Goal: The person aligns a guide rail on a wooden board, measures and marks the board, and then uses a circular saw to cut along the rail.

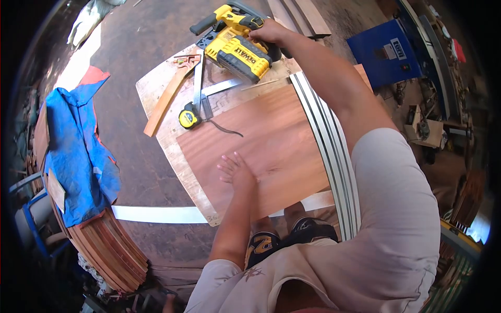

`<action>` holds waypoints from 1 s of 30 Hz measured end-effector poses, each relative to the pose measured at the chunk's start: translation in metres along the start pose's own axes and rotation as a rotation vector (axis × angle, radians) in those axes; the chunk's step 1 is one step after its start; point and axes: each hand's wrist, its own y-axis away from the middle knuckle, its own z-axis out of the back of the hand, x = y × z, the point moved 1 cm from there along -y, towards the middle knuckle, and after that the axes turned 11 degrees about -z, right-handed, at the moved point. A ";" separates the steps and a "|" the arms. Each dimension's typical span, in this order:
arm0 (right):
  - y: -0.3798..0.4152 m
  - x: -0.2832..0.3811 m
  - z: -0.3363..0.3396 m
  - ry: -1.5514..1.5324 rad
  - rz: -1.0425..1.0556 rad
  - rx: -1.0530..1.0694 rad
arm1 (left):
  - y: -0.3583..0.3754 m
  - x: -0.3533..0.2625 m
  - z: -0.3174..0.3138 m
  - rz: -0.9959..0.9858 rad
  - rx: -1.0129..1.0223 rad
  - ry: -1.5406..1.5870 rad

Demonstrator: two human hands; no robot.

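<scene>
My left hand (pixel 236 171) lies flat with its fingers spread on a reddish wooden panel (pixel 276 135). At the top, my right hand (pixel 269 32) is wrapped round the handle of a yellow and black DeWalt power saw (pixel 237 47). The saw rests near the far end of a pale board (pixel 172 138) that lies under the panel. A long metal guide rail (pixel 329 151) runs along the panel's right edge. Left of the saw are a yellow tape measure (pixel 189 118), a metal square (pixel 198 81) and a wooden strip (pixel 169 99) with a small red tool (pixel 187 61) at its end.
A blue tarp (pixel 78 151) drapes over stacked curved wood (pixel 112 250) at the left. One white strip (pixel 156 214) crosses below the board. At the upper right stands a blue box (pixel 383 55), with long planks (pixel 308 15) beside it.
</scene>
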 end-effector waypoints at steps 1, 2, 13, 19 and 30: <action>0.000 0.005 0.001 0.004 0.008 0.001 | -0.001 -0.002 -0.001 -0.013 0.005 -0.017; 0.000 0.013 0.000 0.010 0.035 -0.038 | -0.001 -0.002 -0.001 -0.008 -0.008 -0.008; 0.193 0.001 0.091 -0.209 0.030 -0.205 | 0.009 -0.005 0.005 -0.035 -0.031 -0.024; 0.426 -0.034 0.119 -0.280 -0.127 -0.428 | 0.005 -0.002 -0.001 -0.051 -0.041 -0.037; 0.673 -0.214 0.082 -0.358 -0.586 -0.613 | 0.009 -0.014 0.002 0.060 0.025 -0.201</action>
